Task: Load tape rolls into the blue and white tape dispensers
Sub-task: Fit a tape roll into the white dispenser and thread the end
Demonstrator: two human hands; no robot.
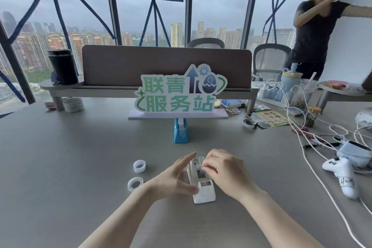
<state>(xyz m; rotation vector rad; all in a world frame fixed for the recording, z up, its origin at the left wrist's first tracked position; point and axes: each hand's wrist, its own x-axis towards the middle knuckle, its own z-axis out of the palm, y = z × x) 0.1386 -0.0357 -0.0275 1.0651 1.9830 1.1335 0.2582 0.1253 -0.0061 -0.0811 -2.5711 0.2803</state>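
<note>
The white tape dispenser (203, 191) stands on the grey table close in front of me. My left hand (173, 177) rests against its left side, thumb at the base, fingers spread. My right hand (223, 169) is curled over the dispenser's top, fingertips pinched at the tape roll seated inside; the roll is mostly hidden. Farther back, the blue tape dispenser (180, 130) stands upright with a roll in it. Two loose tape rolls lie to my left: one standing (139, 166), one flat (135, 184).
A green-and-white sign (179, 94) stands behind the blue dispenser. White cables (314, 159), a white controller (342, 175) and cups crowd the right side. A desk shelf (149, 88) holds a black tumbler (63, 66). Another person (316, 32) stands at the far right.
</note>
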